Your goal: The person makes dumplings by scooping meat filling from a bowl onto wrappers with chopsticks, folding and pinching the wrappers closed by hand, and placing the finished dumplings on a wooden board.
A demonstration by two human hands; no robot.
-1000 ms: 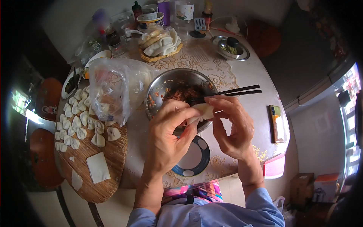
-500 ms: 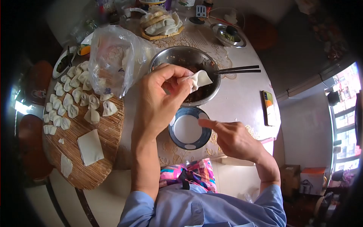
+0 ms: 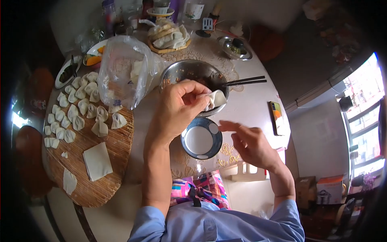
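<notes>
Pinched between the thumb and fingers of my left hand [image 3: 171,117] is a wonton [image 3: 218,99], its pale wrapper flaring out to the right. It is held above the near side of a steel mixing bowl [image 3: 174,69] with brownish filling. My right hand [image 3: 254,147] holds nothing; its index finger points left, the other fingers loosely bent. That hand hovers just right of a small blue-rimmed bowl [image 3: 218,142] with a whitish inside. On the left, a wooden board [image 3: 100,191] carries several folded wontons [image 3: 78,123] and a stack of square wrappers [image 3: 98,161].
A clear plastic bag [image 3: 125,68] lies over the board's far edge. Black chopsticks [image 3: 248,80] rest across the steel bowl's rim. A phone [image 3: 277,118] lies near the table's right edge. Farther back are a wicker tray [image 3: 171,49] of dough pieces and a lidded dish [image 3: 235,49].
My right index finger has drawn back from over the small bowl's rim to its right side. My left hand keeps the wonton pinched, slightly lower in view. The whole view has shifted a little.
</notes>
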